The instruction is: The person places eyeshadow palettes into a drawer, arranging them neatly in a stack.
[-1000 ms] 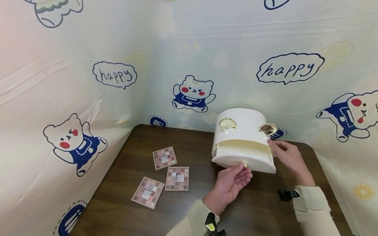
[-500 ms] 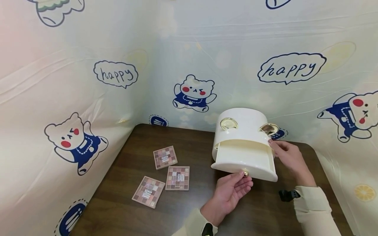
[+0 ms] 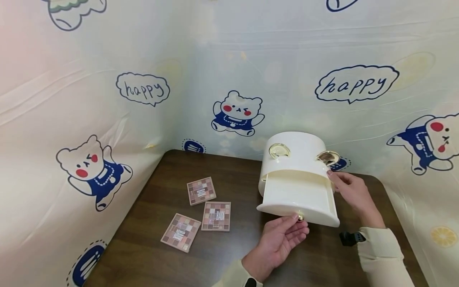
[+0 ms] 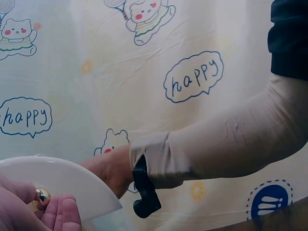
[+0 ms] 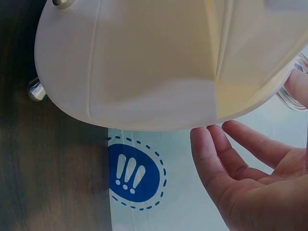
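White box (image 3: 295, 159) sits far right on the tabletop (image 3: 236, 171), close to the printed backdrop (image 3: 279, 48). Its drawer (image 3: 315, 215) stands well out toward the near side. Left hand (image 3: 277, 245) comes in from the near side, grip closed on the gold knob (image 3: 300, 218), thumb against fingertips; the knob is small and central on the drawer front, so a pinch there probably keeps the drawer running straight. Right hand (image 3: 353, 193) is at the box's right side, grip loose: fingertips touch the wall near its front edge, not wrapped round it. Looks like a brace, so that the box, likely light plastic, doesn't slide or tip with the drawer hanging forward. Two gold discs (image 3: 279, 151) stick out above the drawer; the right hand is just below the right one, and pressing the plain wall probably spares it. Three palettes, far (image 3: 201, 191), middle (image 3: 216, 216) and near (image 3: 181, 232), lie flat left of the box, well apart from it and untouched, close together but at different angles. That spot leaves the drawer room on the near side and likely keeps them within easy left-hand reach.
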Action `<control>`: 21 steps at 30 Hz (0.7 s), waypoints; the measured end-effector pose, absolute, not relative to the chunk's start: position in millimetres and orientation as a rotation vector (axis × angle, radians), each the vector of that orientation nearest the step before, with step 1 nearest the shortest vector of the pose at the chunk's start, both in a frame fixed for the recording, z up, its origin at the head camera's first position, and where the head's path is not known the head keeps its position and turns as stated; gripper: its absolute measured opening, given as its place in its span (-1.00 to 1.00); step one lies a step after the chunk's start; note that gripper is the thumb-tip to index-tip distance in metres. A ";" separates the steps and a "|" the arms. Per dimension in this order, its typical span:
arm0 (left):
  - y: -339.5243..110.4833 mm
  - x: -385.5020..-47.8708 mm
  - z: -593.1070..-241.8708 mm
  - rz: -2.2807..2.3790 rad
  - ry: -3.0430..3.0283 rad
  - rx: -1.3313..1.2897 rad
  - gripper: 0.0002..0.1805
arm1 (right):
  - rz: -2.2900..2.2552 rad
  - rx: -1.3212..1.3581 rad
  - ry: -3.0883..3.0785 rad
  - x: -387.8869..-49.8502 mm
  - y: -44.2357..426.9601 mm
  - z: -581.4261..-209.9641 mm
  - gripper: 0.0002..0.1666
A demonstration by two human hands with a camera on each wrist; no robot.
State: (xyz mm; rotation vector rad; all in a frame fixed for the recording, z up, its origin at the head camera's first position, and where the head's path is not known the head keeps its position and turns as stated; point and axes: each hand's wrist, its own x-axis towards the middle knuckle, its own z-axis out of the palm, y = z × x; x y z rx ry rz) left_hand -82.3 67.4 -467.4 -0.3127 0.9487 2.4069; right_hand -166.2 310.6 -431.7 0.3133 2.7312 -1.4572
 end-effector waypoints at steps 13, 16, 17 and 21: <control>64.3 -81.4 -472.5 2.393 0.947 -0.295 -0.84 | -1.468 0.329 2.726 -167.0 310.2 -432.5 0.00; 63.6 -81.5 -474.4 2.385 0.947 -0.291 -0.84 | -1.484 0.332 2.719 -166.9 310.5 -432.5 0.00; 63.4 -81.4 -475.0 2.383 0.947 -0.291 -0.85 | -1.487 0.335 2.717 -166.8 310.6 -432.6 0.01; 63.1 -81.4 -477.4 2.374 0.952 -0.287 -0.85 | -1.486 0.340 2.716 -166.8 310.9 -433.1 0.01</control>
